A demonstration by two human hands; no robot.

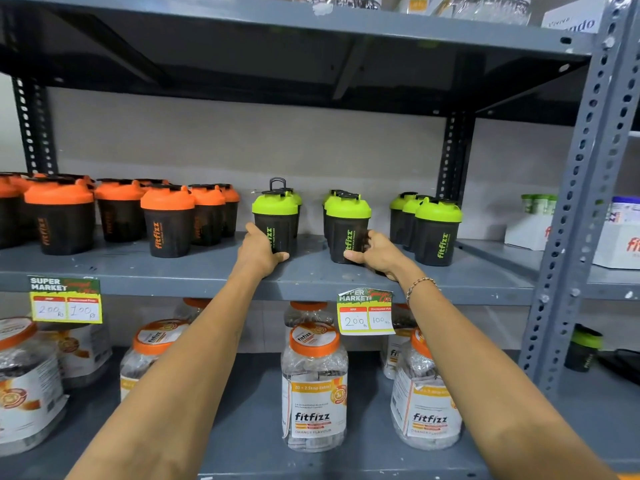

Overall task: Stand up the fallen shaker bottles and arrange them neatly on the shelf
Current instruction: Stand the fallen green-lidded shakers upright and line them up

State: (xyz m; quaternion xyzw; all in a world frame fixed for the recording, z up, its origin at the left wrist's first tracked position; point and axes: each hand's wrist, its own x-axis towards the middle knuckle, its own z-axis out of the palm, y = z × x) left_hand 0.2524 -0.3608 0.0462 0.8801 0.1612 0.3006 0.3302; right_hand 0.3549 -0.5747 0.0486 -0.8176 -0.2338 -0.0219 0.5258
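On the grey middle shelf (207,271) black shaker bottles stand upright in rows. Several orange-lidded shakers (168,221) fill the left half. Green-lidded shakers stand in three short columns to the right. My left hand (261,251) grips the base of the front green-lidded shaker (276,216) in the left column; its lid loop is flipped up. My right hand (375,252) wraps the lower part of the front green shaker (348,223) in the middle column. The right column's front shaker (438,230) stands untouched. I see no bottle lying down.
Price tags (365,313) hang from the shelf's front edge. Below stand large clear jars with orange lids (313,386). A perforated grey upright (581,188) bounds the shelf on the right, with boxes (530,230) and another green-lidded shaker (585,348) beyond it. The upper shelf hangs low overhead.
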